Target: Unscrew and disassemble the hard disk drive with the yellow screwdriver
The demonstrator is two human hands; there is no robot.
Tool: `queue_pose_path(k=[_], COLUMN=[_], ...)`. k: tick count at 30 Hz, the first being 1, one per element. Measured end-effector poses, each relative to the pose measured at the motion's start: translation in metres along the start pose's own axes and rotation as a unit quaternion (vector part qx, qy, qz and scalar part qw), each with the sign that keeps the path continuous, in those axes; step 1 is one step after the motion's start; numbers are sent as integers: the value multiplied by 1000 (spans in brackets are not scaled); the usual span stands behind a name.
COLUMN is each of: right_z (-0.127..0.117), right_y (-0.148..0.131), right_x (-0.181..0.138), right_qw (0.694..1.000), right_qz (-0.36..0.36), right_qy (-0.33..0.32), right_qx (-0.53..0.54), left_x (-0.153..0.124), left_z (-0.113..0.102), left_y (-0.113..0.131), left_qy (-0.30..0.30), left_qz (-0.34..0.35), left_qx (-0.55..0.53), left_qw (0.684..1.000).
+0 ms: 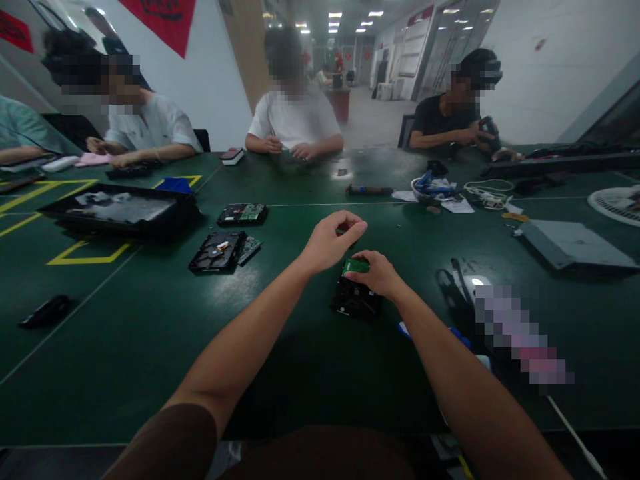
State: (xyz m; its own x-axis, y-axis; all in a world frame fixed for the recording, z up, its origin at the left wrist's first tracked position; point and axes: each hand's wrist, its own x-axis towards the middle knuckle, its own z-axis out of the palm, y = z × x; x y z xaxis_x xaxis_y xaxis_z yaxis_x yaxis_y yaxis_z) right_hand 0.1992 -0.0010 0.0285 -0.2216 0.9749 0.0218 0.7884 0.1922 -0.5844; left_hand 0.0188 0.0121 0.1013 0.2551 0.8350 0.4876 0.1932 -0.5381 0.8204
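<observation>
A black hard drive (354, 300) lies on the green table (150, 333) in front of me, with a green circuit board (356, 265) at its far end. My right hand (376, 272) rests on that board, fingers curled around its edge. My left hand (331, 239) hovers just above and left of it, fingers pinched together; whatever sits between the fingertips is too small to make out.
Two more opened hard drives (219, 251) (243, 214) lie to the left, beside a black tray (117, 210). A screwdriver (369, 191), a bowl (425, 190), cables and a grey case (575, 243) sit right. Three people work at the far edge.
</observation>
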Motion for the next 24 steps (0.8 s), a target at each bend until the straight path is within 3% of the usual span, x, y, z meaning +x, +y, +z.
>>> queue_pose_path(k=[9, 14, 20, 24], right_z=[1, 3, 3, 3], right_y=[0, 1, 1, 0], right_x=[-3, -3, -3, -4], right_qw=[1000, 1000, 1000, 1000], right_qz=[-2, -3, 1, 2], right_qy=[17, 13, 9, 10], right_qx=[13, 20, 22, 20], left_x=[1, 2, 5, 6], left_z=[-1, -2, -2, -3], left_y=[3, -5, -12, -8], left_qy=[-9, 36, 31, 50], left_qz=[5, -18, -49, -37], left_qx=[-7, -33, -107, -77], left_qw=[1000, 999, 993, 995])
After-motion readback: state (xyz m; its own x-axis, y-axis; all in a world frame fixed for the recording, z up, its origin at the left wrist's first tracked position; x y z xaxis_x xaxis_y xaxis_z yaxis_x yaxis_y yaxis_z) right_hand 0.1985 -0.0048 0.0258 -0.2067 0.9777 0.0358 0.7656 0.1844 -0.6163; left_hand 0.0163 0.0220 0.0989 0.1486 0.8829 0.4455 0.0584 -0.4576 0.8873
